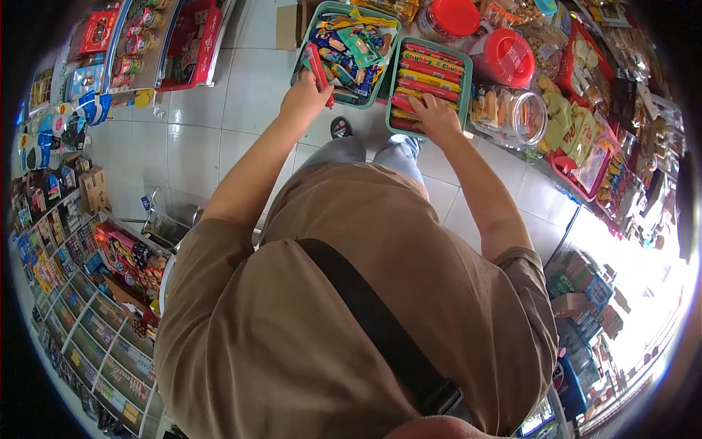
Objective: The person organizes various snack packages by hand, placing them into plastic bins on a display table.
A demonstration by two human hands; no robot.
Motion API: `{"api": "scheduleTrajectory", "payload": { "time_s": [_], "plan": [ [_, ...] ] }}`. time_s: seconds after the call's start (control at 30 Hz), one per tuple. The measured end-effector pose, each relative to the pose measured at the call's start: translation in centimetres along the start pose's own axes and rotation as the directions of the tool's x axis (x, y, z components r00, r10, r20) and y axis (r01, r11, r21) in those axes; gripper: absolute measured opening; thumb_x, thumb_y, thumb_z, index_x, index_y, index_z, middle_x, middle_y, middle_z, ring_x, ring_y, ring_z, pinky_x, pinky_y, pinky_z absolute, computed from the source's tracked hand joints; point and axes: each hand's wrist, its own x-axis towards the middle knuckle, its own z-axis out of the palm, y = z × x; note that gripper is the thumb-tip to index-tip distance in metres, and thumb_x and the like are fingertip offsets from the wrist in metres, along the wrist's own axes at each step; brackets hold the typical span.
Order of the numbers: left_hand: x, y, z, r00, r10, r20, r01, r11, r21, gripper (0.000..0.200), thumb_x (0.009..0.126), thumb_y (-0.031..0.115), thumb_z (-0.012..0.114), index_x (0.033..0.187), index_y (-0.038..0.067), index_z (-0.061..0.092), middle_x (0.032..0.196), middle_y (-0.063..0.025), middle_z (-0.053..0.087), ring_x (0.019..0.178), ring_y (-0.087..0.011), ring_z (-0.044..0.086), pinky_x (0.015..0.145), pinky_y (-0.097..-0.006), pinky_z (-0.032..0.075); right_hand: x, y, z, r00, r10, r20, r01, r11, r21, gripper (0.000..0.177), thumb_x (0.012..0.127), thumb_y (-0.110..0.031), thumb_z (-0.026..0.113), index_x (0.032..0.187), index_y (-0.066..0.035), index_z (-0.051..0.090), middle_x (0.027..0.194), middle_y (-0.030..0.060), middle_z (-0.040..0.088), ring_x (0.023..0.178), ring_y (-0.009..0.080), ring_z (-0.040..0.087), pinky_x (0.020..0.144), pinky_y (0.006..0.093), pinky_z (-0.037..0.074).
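Note:
My left hand is closed around a red stick-shaped snack pack, held slanted over the near left side of a green basket. That basket holds a jumble of blue, yellow and green snack packets. To its right, a second green basket contains stick packs in rows, red and yellow, some printed "Chubby". Inside it, the bent fingers of my right hand grip a red stick pack near the front; its far end is partly covered by the fingers.
Right of the baskets stand jars with red lids and a clear jar lying on its side. Red trays of packets lie beyond. Shelves of goods line the left side. A cardboard box sits behind the left basket, above the tiled floor.

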Motion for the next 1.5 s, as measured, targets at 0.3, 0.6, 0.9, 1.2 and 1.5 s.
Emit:
{"api": "scheduleTrajectory", "payload": {
  "time_s": [0.3, 0.6, 0.9, 1.2, 1.5],
  "plan": [
    [2.6, -0.8, 0.3, 0.998, -0.058, 0.038, 0.060, 0.997, -0.046, 0.046, 0.072, 0.033, 0.067, 0.100, -0.001, 0.057, 0.087, -0.0197, 0.065, 0.077, -0.0338, 0.065, 0.073, -0.0399, 0.051, -1.1, 1.1, -0.9, 0.987, 0.157, -0.015, -0.157, 0.988, -0.006, 0.075, 0.065, -0.041, 0.074, 0.132, -0.023, 0.043, 0.112, 0.0074, 0.051, 0.097, 0.0246, 0.057, 0.077, 0.0366, 0.051],
    [-4.8, 6.0, -0.6, 0.752, 0.522, 0.403, -0.601, 0.794, 0.091, 0.025, 0.078, 0.022, 0.061, 0.101, 0.015, 0.063, 0.083, -0.0086, 0.061, 0.074, -0.0266, 0.061, 0.066, -0.0382, 0.049, -1.3, 2.0, -2.0, 0.918, 0.362, 0.163, -0.379, 0.921, 0.094, 0.081, 0.067, -0.047, 0.073, 0.135, -0.019, 0.038, 0.116, 0.0097, 0.049, 0.101, 0.0282, 0.058, 0.080, 0.0384, 0.052],
    [-3.7, 11.6, 9.7, 0.686, 0.603, 0.406, -0.727, 0.561, 0.395, 0.017, 0.079, 0.020, 0.059, 0.091, 0.009, 0.064, 0.082, -0.0091, 0.060, 0.084, -0.0269, 0.059, 0.070, -0.0421, 0.049, 0.3, 4.3, -2.3, 0.897, 0.332, 0.291, -0.404, 0.883, 0.238, 0.075, 0.072, -0.036, 0.074, 0.133, -0.017, 0.036, 0.121, 0.0120, 0.048, 0.104, 0.0310, 0.058, 0.081, 0.0405, 0.052],
    [-3.3, 13.9, 13.9, 0.737, 0.571, 0.362, -0.663, 0.715, 0.221, 0.012, 0.080, 0.013, 0.055, 0.084, 0.004, 0.061, 0.084, -0.0139, 0.062, 0.082, -0.0329, 0.062, 0.069, -0.0443, 0.050, -1.8, 6.9, -2.1, 0.891, 0.426, 0.160, -0.424, 0.651, 0.630, 0.059, 0.075, -0.022, 0.062, 0.128, -0.005, 0.042, 0.123, 0.0194, 0.046, 0.113, 0.0362, 0.050, 0.091, 0.0423, 0.045],
    [-4.6, 13.2, 11.6, 0.788, 0.555, 0.267, -0.575, 0.818, -0.006, 0.019, 0.081, 0.018, 0.060, 0.095, 0.004, 0.063, 0.091, -0.0130, 0.063, 0.085, -0.0326, 0.060, 0.074, -0.0414, 0.048, 3.4, 7.6, -4.1, 0.962, 0.172, -0.214, -0.115, 0.960, 0.257, 0.053, 0.079, -0.020, 0.060, 0.128, -0.011, 0.044, 0.123, 0.0136, 0.048, 0.114, 0.0321, 0.049, 0.095, 0.0432, 0.041]
  ]
}}
